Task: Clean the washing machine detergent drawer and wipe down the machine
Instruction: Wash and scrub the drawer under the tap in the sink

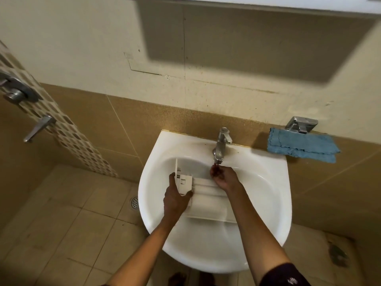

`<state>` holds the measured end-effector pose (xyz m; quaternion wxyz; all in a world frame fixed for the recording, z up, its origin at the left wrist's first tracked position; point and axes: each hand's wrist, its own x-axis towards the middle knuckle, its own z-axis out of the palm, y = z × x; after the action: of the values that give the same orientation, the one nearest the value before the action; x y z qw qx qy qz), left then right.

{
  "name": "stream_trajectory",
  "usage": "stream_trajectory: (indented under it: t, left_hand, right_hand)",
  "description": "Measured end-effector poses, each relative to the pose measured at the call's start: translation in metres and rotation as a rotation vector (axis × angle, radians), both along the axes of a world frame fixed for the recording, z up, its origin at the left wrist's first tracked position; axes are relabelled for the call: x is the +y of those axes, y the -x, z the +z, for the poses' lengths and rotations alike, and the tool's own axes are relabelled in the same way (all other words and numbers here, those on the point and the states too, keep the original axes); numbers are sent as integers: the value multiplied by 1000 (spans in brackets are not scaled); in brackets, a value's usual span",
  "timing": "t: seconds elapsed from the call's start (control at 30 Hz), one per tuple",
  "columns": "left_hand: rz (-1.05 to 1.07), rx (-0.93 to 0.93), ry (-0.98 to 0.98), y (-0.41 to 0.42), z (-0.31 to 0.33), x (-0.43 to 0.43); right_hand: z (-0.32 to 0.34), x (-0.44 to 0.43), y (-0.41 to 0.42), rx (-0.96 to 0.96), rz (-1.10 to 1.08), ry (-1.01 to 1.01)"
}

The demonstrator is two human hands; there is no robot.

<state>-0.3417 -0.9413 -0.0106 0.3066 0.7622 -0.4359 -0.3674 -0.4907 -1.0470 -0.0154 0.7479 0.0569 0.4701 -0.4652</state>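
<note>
White detergent drawer (207, 196) in left hand (176, 201)

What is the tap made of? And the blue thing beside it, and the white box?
Tap: shiny grey metal, likely steel or chrome; it glints.
Blue thing: soft cloth, folded, with wavy edges.
White box: probably hard matte plastic, with thin straight walls.

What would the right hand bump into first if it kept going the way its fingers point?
Probably the tap: the right hand sits just under its spout, fingers aimed up at it. Depth is unclear, though.
</note>
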Motion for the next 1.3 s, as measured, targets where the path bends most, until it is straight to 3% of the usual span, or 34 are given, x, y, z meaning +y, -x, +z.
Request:
stream_trajectory:
  t: [0.23,0.33,0.47,0.57,0.67,0.77,0.87,0.93,1.0,1.13,1.23,1.3]
  left_hand:
    - [-129,-63,92,-25,13,-10]
    - [-134,-2,89,-27,11,-8]
    - [-88,89,61,-24,15,-8]
    - [-69,132,86,-23,19,-6]
    - [-62,156,108,-23,22,-4]
    - [-46,196,119,-23,21,-4]
    - [-38,203,130,-24,19,-4]
    - [-24,204,117,-25,16,-5]
    - [-13,205,107,-24,18,-5]
    - [-27,190,104,-23,20,-6]
    - [-13,177,84,-22,17,-9]
    - [-13,163,86,-22,15,-8]
  right_hand:
    - [4,-1,-13,63,158,22]
    - [16,8,-24,121,440,50]
    - [64,11,-46,403,869,326]
    - [69,1,-52,725,859,378]
    - [54,4,-52,929,894,515]
    - [46,21,-56,1068,1208,761]
    - [41,31,-71,1235,1459,856]
    - [37,28,-78,1407,1415,911]
    - [33,22,-77,1460,1303,932]
    - [23,17,-67,1332,1124,890]
    - [8,19,-62,1165,857,830]
    - [4,22,-60,1128,954,842]
